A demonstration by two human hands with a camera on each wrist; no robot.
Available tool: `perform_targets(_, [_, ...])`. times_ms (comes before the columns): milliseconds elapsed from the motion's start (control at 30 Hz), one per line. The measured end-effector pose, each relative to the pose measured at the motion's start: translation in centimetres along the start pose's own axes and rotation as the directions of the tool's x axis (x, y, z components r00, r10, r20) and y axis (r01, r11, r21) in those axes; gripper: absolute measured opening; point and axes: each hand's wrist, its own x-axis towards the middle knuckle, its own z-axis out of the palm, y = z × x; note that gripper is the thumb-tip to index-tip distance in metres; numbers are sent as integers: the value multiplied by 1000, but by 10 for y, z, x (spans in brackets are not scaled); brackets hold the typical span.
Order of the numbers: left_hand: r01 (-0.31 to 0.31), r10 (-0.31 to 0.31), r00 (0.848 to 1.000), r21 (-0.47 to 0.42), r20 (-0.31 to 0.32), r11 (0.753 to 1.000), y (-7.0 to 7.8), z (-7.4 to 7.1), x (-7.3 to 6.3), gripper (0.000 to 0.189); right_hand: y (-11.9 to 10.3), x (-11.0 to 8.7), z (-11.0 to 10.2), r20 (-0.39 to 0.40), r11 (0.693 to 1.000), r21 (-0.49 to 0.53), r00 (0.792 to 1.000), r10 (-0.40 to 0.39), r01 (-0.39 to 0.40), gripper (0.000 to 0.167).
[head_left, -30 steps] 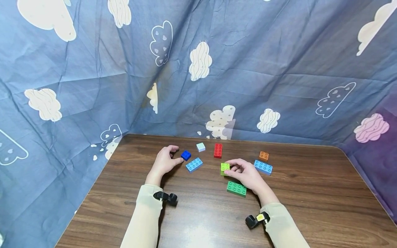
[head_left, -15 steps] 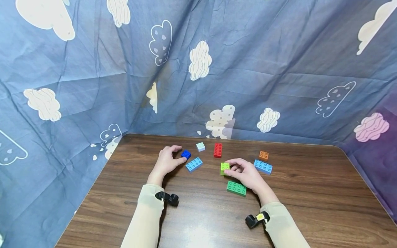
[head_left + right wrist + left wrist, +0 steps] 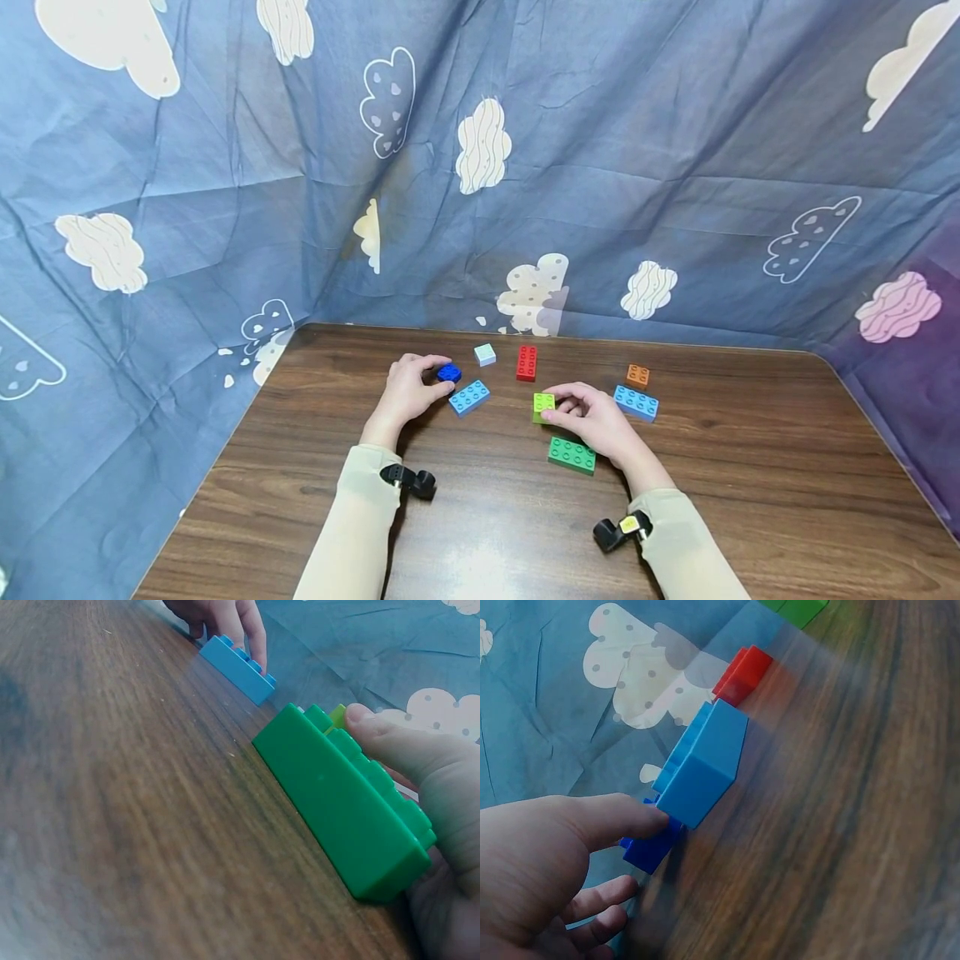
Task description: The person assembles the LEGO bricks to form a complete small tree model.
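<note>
At the left of the table, my left hand (image 3: 407, 390) has thumb and index finger on either side of a small dark blue toy brick (image 3: 449, 372), pinching it. In the left wrist view the thumb (image 3: 622, 817) overlaps that brick, which sits behind a longer light blue brick (image 3: 705, 765). My right hand (image 3: 592, 421) pinches a small lime green brick (image 3: 543, 403) near the middle. A long green brick (image 3: 572, 456) lies just in front of that hand; in the right wrist view it hides most of the lime one.
Towards the back of the wooden table (image 3: 480, 517) lie a pale blue brick (image 3: 485, 355) and a red brick (image 3: 527, 364). Right of the right hand are an orange brick (image 3: 638, 377) and another light blue brick (image 3: 636, 402). A blue cloud-patterned cloth (image 3: 585, 167) hangs behind.
My left hand has moved slightly right and its thumb and index finger have closed in on the dark blue brick. The right hand stays in place with the lime green brick.
</note>
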Motion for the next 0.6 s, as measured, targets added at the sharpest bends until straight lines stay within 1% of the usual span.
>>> perform_targets(267, [32,-32,999,-1,0,999,0,0,-1,41,0,0,0,0,1000,-7,1000,-2,2,40])
perform_targets(600, [30,-30,1000,3,2,1000,-1,-2,0,39,0,0,0,0,1000,11,1000,-5,5,41])
